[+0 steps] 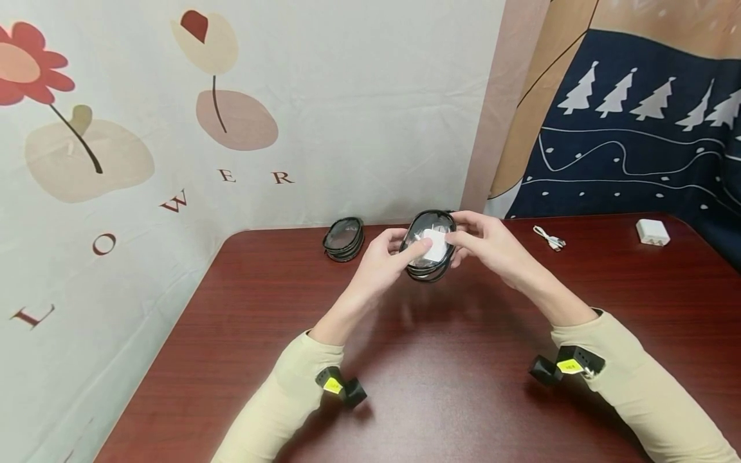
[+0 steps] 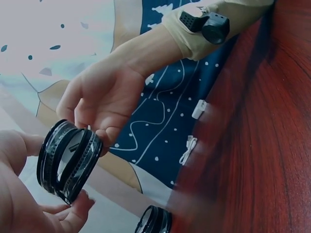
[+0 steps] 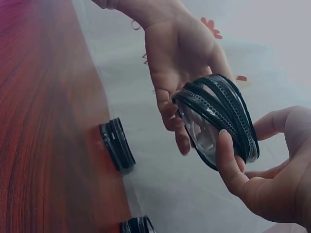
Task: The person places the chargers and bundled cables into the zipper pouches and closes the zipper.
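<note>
Both hands hold a small clear oval pouch with black edging and a black zip band, raised above the table's far side. A white item shows through its clear face. My left hand grips the left side, thumb on the front. At the other side, my right hand pinches the rim between thumb and fingers. Zip tracks run round the pouch in the right wrist view. From the left wrist view, something white is visible between the black bands of the pouch.
Another clear black-edged pouch stands at the back left of the brown table. Two pouches, a farther one and a partly cut-off one, appear in the right wrist view. A white cable and a white charger lie back right.
</note>
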